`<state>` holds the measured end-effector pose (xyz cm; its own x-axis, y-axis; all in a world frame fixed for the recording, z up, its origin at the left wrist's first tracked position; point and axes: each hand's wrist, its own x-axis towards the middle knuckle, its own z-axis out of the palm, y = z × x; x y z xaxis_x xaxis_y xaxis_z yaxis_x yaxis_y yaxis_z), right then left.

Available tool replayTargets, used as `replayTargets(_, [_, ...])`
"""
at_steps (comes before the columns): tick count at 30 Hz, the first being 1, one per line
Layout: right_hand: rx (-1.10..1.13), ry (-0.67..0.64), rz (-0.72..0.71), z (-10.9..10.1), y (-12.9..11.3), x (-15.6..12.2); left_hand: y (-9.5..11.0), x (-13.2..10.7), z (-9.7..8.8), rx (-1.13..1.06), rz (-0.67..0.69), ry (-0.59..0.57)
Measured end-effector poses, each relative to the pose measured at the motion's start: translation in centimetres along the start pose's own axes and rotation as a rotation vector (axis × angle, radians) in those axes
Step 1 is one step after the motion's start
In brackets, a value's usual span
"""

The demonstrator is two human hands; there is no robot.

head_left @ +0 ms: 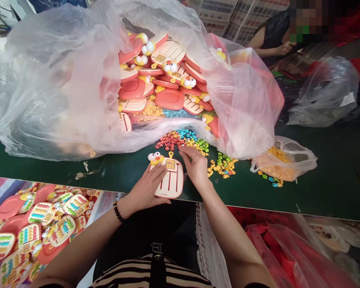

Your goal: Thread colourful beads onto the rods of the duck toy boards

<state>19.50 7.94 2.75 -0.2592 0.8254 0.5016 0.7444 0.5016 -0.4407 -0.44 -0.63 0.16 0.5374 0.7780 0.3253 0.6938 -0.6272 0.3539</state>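
Observation:
My left hand point(148, 186) holds a cream and coral toy board point(173, 186) at the table's near edge, its fingers over the left side and its thumb along the bottom. The board has dark slots, a small printed panel, a yellow loop on top and a duck head with bulging white eyes. Just right of it, my right hand point(196, 168) reaches into a pile of small coloured beads point(171, 141), red, blue, yellow and green. Its fingertips are pinched together; whatever lies between them is too small to make out. A smaller bead heap point(223, 165) lies to its right.
A large clear plastic bag point(78, 84) full of similar boards point(169, 98) covers the table's back. A small bag of yellow pieces point(279, 164) sits right on the green table point(327, 180). Bead-filled boards point(42, 212) lie lower left. Another person point(276, 44) is at upper right.

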Motion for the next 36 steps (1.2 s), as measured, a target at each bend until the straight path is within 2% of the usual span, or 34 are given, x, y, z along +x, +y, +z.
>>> replayTargets(2, [0.005, -0.009, -0.008, 0.3, -0.6, -1.6, 0.2, 0.3, 0.2, 0.001, -0.011, -0.004])
replayTargets(6, [-0.162, -0.055, -0.012, 0.6, -1.5, -4.2, 0.7, 0.3, 0.7, 0.011, -0.057, 0.036])
replayTargets(12, [-0.239, -0.089, -0.015, 0.2, -3.7, -6.6, 0.8, -0.1, 1.5, 0.031, -0.104, 0.202])
replayTargets(16, [-0.175, -0.234, -0.011, 0.8, -5.1, -7.4, 0.7, -0.3, 1.3, -0.013, -0.091, 0.23])
replayTargets(19, [-0.112, -0.359, -0.04, 1.5, -6.0, -6.4, 0.5, -0.6, 1.1, -0.062, -0.064, 0.224])
replayTargets(22, [0.037, -0.411, -0.124, 1.6, -6.3, -4.8, 0.5, -0.8, 1.0, -0.077, -0.102, 0.287])
replayTargets(24, [0.165, -0.407, -0.166, 1.0, -5.8, -3.8, 0.6, -0.8, 0.9, -0.041, -0.153, 0.317])
replayTargets(26, [0.211, -0.33, -0.142, 0.3, -4.5, -2.5, 0.7, -0.7, 0.9, 0.014, -0.175, 0.279])
replayTargets(28, [0.125, -0.198, -0.057, -0.2, -2.7, -0.8, 0.8, -0.5, 0.7, 0.051, -0.158, 0.211])
replayTargets(30, [-0.052, -0.152, 0.024, -0.1, -0.9, 1.3, 0.8, -0.4, 0.6, 0.062, -0.144, 0.185])
replayTargets(34, [-0.364, -0.318, -0.001, 1.4, 1.2, 4.3, 0.9, -0.4, 0.4, 0.052, -0.159, 0.198])
replayTargets(36, [-0.422, -0.339, -0.037, 1.7, 1.5, 4.7, 1.0, -0.4, 0.3, 0.048, -0.152, 0.177])
